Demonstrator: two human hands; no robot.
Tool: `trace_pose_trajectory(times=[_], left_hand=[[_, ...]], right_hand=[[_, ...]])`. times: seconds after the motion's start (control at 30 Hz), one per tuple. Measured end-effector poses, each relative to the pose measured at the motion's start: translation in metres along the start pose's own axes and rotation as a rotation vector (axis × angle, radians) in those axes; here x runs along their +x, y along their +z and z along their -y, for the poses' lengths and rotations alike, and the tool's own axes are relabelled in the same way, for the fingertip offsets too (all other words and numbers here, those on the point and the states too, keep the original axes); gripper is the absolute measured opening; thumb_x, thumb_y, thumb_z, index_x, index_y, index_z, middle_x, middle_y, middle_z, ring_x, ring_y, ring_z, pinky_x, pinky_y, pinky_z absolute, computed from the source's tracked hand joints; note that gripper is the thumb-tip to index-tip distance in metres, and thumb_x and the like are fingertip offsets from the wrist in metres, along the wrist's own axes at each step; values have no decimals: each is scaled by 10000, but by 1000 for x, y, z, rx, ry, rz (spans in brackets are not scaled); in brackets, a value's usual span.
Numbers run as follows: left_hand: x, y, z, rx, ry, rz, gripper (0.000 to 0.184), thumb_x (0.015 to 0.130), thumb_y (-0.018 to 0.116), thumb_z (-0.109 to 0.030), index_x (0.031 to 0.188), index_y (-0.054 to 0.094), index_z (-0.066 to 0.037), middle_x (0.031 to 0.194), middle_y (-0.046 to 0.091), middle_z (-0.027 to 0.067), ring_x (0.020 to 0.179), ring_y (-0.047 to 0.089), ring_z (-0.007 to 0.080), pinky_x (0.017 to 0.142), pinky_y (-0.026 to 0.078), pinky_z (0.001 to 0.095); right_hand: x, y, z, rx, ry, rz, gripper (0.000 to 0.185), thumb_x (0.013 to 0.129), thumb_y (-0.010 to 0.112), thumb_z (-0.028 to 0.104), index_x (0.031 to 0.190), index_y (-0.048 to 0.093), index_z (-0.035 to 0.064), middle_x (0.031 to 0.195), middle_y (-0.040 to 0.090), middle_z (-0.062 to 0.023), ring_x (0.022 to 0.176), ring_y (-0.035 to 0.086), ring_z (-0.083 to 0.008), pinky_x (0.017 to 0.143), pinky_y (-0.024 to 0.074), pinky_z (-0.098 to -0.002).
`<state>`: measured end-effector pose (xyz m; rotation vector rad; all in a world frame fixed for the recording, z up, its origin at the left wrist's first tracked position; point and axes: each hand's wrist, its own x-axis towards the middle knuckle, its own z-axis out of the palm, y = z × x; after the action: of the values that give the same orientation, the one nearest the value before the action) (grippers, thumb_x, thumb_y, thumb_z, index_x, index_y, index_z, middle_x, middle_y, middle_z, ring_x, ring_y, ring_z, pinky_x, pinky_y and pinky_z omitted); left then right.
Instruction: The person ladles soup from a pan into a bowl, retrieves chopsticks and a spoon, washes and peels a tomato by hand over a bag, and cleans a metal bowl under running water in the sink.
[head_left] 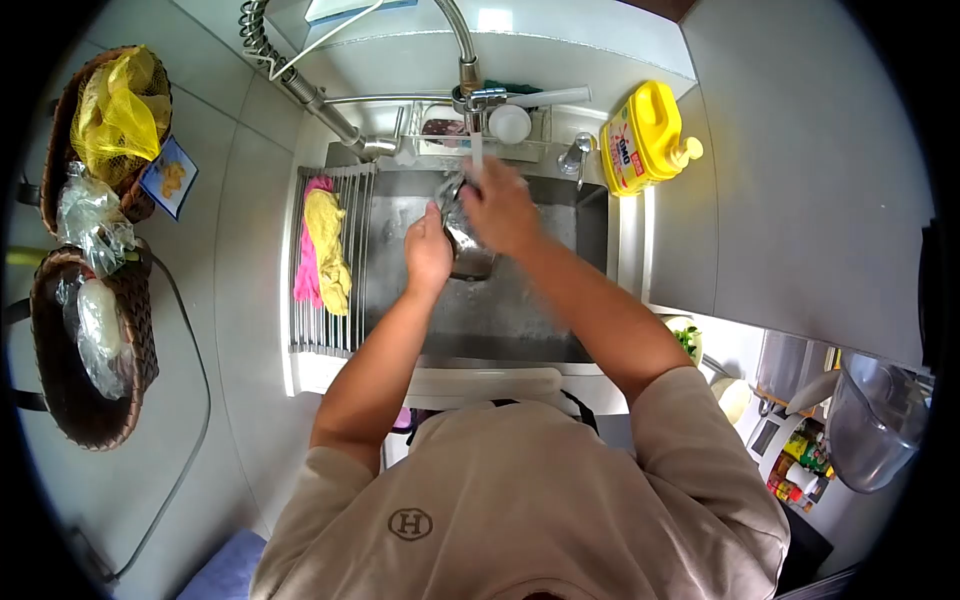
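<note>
A shiny metal container [472, 258], perhaps a pot or bowl, is held over the sink [410, 325] below the faucet [470, 97]. My left hand [430, 250] grips its left side, thumb pointing up. Across its upper right part is my right hand [503, 208], blurred by motion, so its fingers cannot be made out clearly. Water [476, 150] runs from the faucet onto the right hand and the container. Much of the container's upper part is hidden by the hands and splashing water.
Pink [308, 265] and yellow gloves [326, 240] lie on the drying rack [362, 215] at the sink's left. A yellow detergent bottle [640, 140] stands at the back right. Wicker baskets [140, 350] hang on the left wall. A spring hose [300, 85] hangs behind the sink.
</note>
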<state>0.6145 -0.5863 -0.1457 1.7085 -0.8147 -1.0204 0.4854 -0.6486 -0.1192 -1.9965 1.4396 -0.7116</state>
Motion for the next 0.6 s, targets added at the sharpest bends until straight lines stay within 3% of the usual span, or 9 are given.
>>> trace_pose_trajectory(times=[0.03, 0.07, 0.17, 0.2, 0.33, 0.43, 0.47, 0.57, 0.6], left_hand=[[0, 0, -6, 79, 36, 1, 487, 984, 371, -297, 745, 602, 59, 556, 502, 71, 555, 442, 153, 548, 370, 346], [-5, 2, -14, 12, 94, -64, 506, 986, 377, -316, 685, 562, 46, 525, 446, 44, 538, 400, 134, 529, 344, 350], [-8, 3, -26, -92, 0, -53, 515, 986, 389, -316, 611, 486, 24, 524, 420, 30, 534, 371, 127, 524, 339, 344], [-11, 4, -27, -17, 62, -73, 509, 985, 395, -315, 605, 487, 10, 537, 424, 12, 541, 367, 113, 518, 333, 330], [-22, -2, -38, 68, 134, -51, 503, 984, 405, -305, 580, 489, -17, 563, 430, -24, 553, 362, 85, 500, 315, 311], [-22, -2, -24, -57, 69, -27, 486, 982, 412, -304, 604, 495, -10, 557, 427, -24, 539, 370, 88, 496, 310, 322], [-22, 6, -20, -148, 80, -63, 487, 982, 411, -306, 607, 491, -5, 552, 434, -15, 544, 380, 92, 511, 333, 315], [-19, -1, -18, -91, -6, -4, 463, 976, 424, -303, 655, 544, 7, 593, 499, 4, 577, 431, 92, 543, 379, 291], [-15, -10, -19, -14, -51, 41, 454, 974, 430, -301, 677, 573, 10, 615, 528, 8, 591, 452, 90, 551, 390, 282]], right_hand=[[11, -4, -10, -98, 60, -34, 532, 894, 465, 368, 1318, 416, 51, 1268, 499, -192, 1171, 481, -351, 990, 332, -502], [20, -5, -15, 24, 335, 61, 571, 889, 477, 372, 1345, 388, 40, 1280, 493, -196, 1194, 461, -351, 1000, 281, -558], [-9, -12, 31, -319, -182, 69, 592, 906, 445, 402, 1365, 366, 38, 1297, 474, -216, 1209, 439, -377, 1023, 258, -544], [-20, -6, 36, -504, -408, -63, 605, 926, 403, 439, 1369, 354, 30, 1310, 462, -227, 1207, 439, -375, 1044, 266, -492], [29, -10, -22, -6, 131, 355, 554, 938, 367, 480, 1320, 434, 85, 1339, 438, -220, 1229, 425, -348, 1076, 263, -430], [14, -14, 1, -159, -230, 358, 486, 934, 380, 470, 1232, 521, 114, 1331, 452, -200, 1186, 467, -355, 1022, 349, -422], [0, -5, 16, -345, -520, 23, 377, 900, 499, 358, 1174, 567, 108, 1229, 541, -162, 1132, 507, -341, 974, 403, -388], [10, -16, 22, -40, -566, 249, 378, 887, 521, 373, 1127, 601, 93, 1160, 586, -144, 1072, 547, -335, 935, 434, -367], [21, -20, 13, 63, -303, 403, 366, 874, 564, 362, 1112, 613, 88, 1095, 622, -119, 1031, 577, -282, 921, 438, -355]])
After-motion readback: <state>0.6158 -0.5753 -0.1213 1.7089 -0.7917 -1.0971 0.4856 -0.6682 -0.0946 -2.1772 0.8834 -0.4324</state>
